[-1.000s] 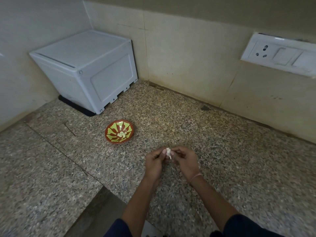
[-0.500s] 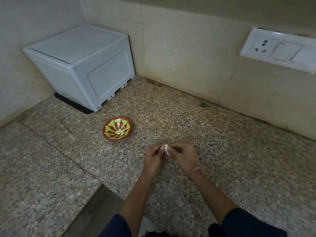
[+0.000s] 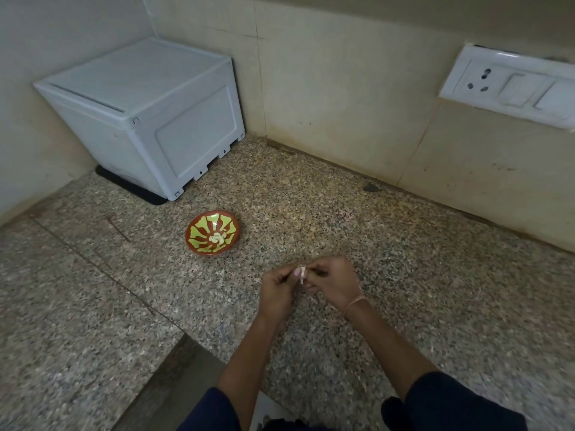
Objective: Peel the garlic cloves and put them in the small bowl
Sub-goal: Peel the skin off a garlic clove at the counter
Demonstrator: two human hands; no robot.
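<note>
You hold the garlic clove between both hands, above the counter and nearer its front edge than its back. Your left hand pinches it from the left with curled fingers. Your right hand pinches it from the right, so the fingertips meet at the clove. Its long axis stands roughly upright in view; which end is the tip is too small to tell. The small bowl sits farther back and to the left, well apart, with peeled cloves inside.
</note>
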